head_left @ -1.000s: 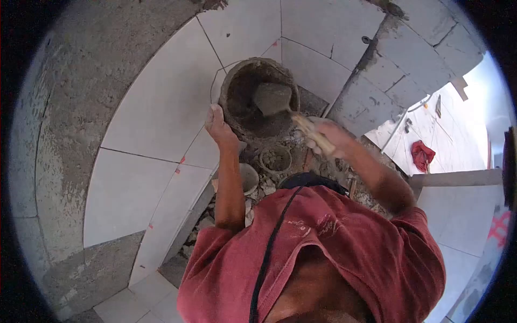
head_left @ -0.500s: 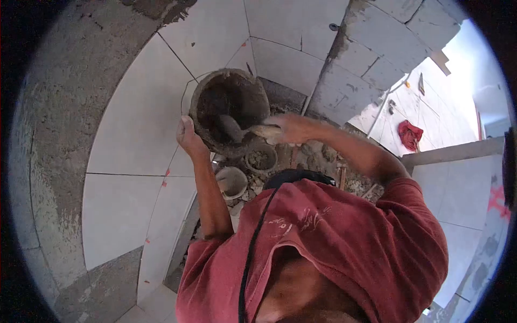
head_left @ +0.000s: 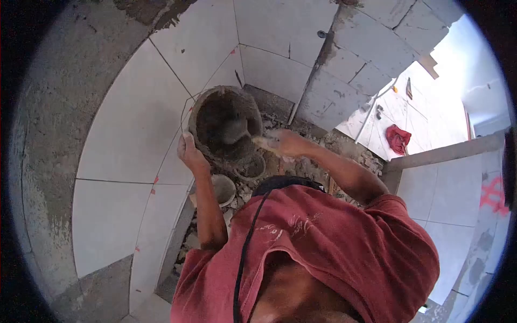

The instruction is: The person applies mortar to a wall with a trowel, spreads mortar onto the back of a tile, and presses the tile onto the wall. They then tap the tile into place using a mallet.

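Note:
A large round bucket (head_left: 200,116), crusted with grey mortar, is tilted so that its dark inside shows. My left hand (head_left: 192,153) grips its rim on the left side, fingers closed. On the right, my right hand (head_left: 285,144) is wrapped round the handle of a trowel (head_left: 235,131), whose blurred blade is inside the bucket. How much mortar the bucket holds is hard to tell in the shadow. Just below it are a smaller bucket (head_left: 251,168), partly hidden, and a pale bucket (head_left: 223,189).
White tiles (head_left: 121,118) cover the wall at the left, beside bare cement. Rubble (head_left: 344,148) lies on the floor around the buckets. A grey block wall (head_left: 344,91) stands ahead. Beyond an opening at the right, a red cloth (head_left: 397,139) lies on a tiled floor.
The trowel blade has shifted within the bucket, and my right hand remains on its handle. The whole view has shifted slightly, with the bucket now a little lower in it.

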`<action>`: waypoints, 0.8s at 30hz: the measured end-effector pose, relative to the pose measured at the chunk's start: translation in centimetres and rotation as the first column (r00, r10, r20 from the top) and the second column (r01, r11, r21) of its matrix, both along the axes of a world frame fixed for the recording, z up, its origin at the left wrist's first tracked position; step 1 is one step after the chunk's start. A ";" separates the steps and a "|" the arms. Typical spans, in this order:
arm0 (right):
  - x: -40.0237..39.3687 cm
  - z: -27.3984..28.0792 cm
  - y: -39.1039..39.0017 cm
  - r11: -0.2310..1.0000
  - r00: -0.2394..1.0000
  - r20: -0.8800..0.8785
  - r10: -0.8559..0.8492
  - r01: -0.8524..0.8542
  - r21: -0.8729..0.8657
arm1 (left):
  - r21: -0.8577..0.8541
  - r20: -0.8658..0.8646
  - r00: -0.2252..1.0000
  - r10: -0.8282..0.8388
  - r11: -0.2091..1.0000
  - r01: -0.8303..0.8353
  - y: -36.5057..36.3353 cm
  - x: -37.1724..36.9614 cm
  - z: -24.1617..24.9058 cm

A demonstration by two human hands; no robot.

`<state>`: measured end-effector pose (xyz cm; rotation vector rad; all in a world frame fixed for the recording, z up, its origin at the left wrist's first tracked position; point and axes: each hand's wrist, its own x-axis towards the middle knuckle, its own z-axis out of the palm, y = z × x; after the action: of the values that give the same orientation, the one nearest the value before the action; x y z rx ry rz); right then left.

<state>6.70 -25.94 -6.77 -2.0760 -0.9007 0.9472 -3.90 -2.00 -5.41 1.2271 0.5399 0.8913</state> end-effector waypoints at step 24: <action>2.5 6.0 -0.7 0.990 0.746 0.652 0.135 -0.082 -0.111 | 0.028 0.218 0.975 -0.040 0.999 0.035 2.7 2.1 4.4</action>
<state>9.16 -26.63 -0.77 -2.4928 -1.3670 0.2649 -1.75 0.67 -1.03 1.1400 0.3300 0.9887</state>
